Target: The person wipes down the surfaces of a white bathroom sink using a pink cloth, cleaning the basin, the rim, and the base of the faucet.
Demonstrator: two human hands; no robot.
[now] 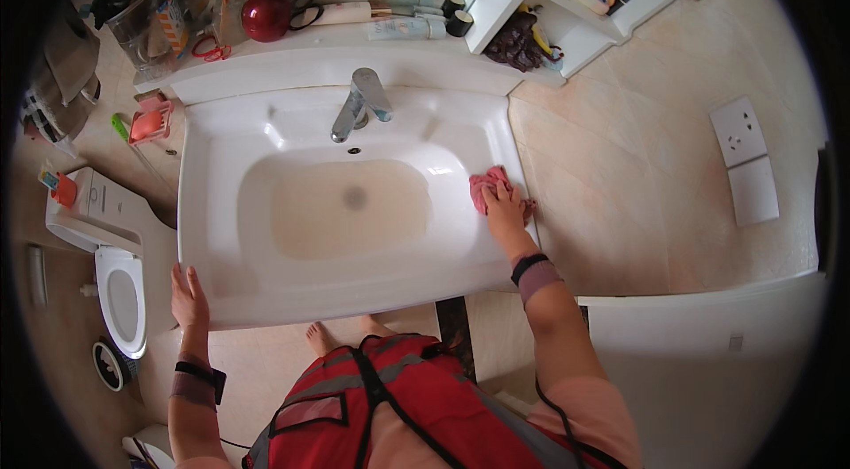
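Observation:
A white ceramic washbasin (279, 283) is in front of me, with murky water (352, 223) standing in its bowl. My right hand (506, 207) presses a crumpled pink cloth (488, 183) onto the basin's right rim. At the front left corner, my left hand (190, 296) rests against the basin's outer edge, fingers apart and holding nothing. A chrome mixer tap (362, 104) rises from the back of the basin, above a small dark overflow hole (354, 151).
Tubes (405, 28), a red round object (267, 16) and a clear plastic cup (149, 31) line the shelf behind the basin. Soap lies in a pink dish (151, 124) at left, above a toilet (123, 296). Wall sockets (737, 130) and a white cabinet (601, 24) are on the right.

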